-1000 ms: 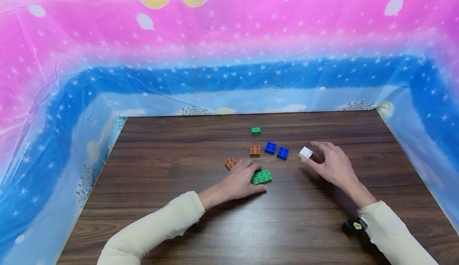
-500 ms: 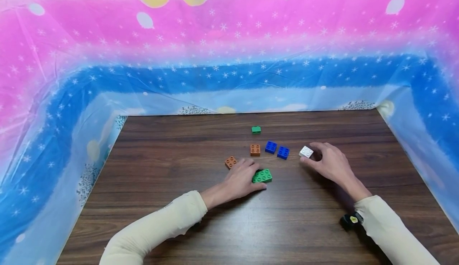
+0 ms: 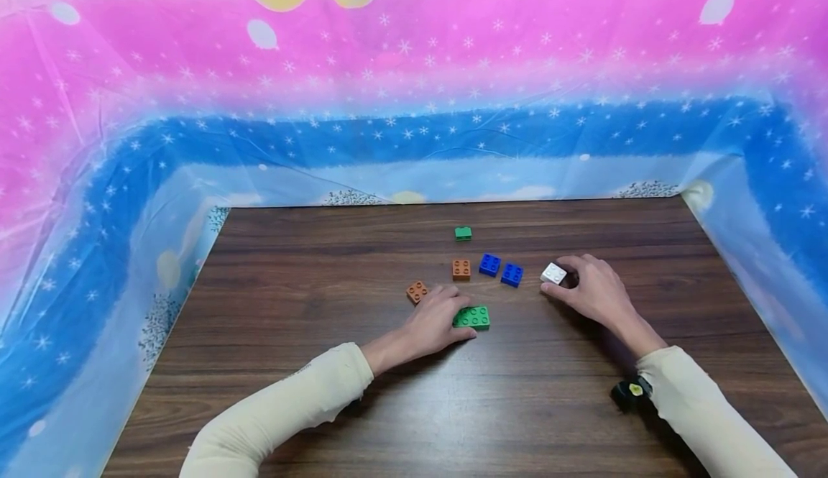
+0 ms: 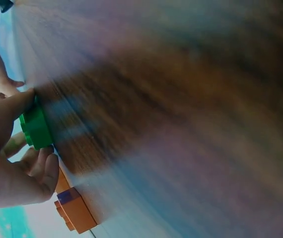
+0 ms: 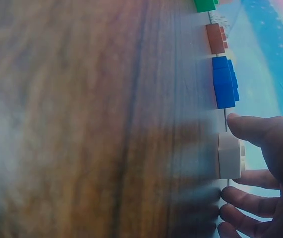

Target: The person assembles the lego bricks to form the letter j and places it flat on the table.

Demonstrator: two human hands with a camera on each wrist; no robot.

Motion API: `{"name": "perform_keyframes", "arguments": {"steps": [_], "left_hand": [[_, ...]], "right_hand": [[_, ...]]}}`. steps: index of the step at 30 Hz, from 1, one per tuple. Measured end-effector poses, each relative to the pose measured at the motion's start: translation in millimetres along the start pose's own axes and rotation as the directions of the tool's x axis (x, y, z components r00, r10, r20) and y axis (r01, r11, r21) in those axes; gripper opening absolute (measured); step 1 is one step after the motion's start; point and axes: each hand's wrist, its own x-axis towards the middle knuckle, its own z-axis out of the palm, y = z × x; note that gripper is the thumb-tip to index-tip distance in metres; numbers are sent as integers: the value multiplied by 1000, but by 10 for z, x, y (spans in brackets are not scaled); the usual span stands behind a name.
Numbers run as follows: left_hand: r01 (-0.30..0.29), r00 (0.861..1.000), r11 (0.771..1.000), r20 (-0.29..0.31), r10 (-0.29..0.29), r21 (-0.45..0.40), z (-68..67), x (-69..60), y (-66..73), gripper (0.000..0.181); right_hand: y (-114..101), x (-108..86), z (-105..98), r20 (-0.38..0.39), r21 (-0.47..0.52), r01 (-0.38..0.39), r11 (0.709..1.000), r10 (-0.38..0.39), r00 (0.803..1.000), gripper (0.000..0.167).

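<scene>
My left hand (image 3: pixel 435 323) holds a long green building brick (image 3: pixel 475 318) on the table, thumb on its near side and fingertips on its far side. In the left wrist view, the thumb and fingers sit at opposite ends of the green brick (image 4: pixel 36 126). My right hand (image 3: pixel 596 287) is around a white brick (image 3: pixel 553 274), with the thumb in front and the index finger behind. The right wrist view shows a small gap between thumb and white brick (image 5: pixel 229 156); the index finger is close against its other side.
An orange brick (image 3: pixel 417 292) lies beside my left fingers. Another orange brick (image 3: pixel 461 270) and two blue bricks (image 3: pixel 489 264) (image 3: pixel 512 274) lie between the hands. A small green brick (image 3: pixel 463 233) is farther back. Patterned cloth (image 3: pixel 414 133) surrounds the wooden table (image 3: pixel 310 262).
The long green brick has turned slightly in my left fingers and now lies straighter. My right hand has drawn slightly closer around the white brick, which stays in place.
</scene>
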Motion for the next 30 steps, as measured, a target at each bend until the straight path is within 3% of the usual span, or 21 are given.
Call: {"name": "perform_keyframes", "arguments": {"steps": [9, 30], "left_hand": [[7, 1000, 993, 22, -4, -119, -21, 8, -20, 52], [21, 999, 985, 46, -14, -168, -38, 19, -60, 49]], "right_hand": [[-5, 10, -11, -10, 7, 13, 1000, -13, 1000, 64], [-16, 52, -39, -31, 18, 15, 1000, -15, 999, 41]]}}
